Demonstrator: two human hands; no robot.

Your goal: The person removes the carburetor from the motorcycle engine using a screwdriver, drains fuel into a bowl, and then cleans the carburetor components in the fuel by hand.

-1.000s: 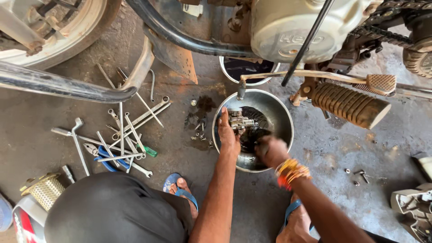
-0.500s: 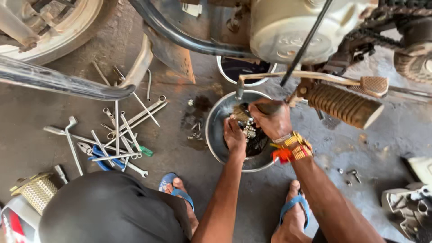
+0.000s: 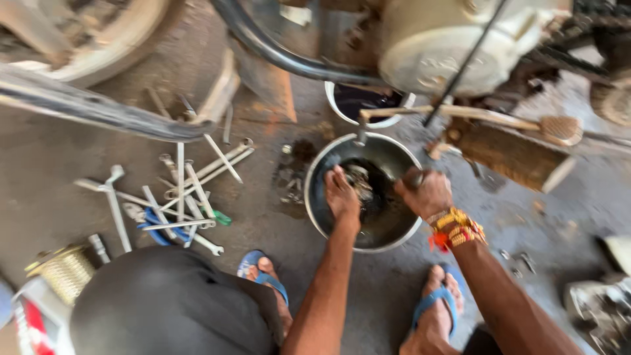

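Both hands (image 3: 384, 194) reach into steel bowl (image 3: 322, 164), apparently gripping greasy parts (image 3: 360, 181).

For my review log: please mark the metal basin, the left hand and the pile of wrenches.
metal basin (image 3: 394, 238), head view, bare lower right rim.
left hand (image 3: 342, 196), head view, back of the hand inside the basin.
pile of wrenches (image 3: 184, 194), head view, shafts in the pile's middle.

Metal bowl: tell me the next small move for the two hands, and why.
Probably lift one greasy part out. The left hand is down in the metal bowl on the dark pile of parts, while the right hand is closed at the rim. The picture is too blurred to say what the right hand holds.
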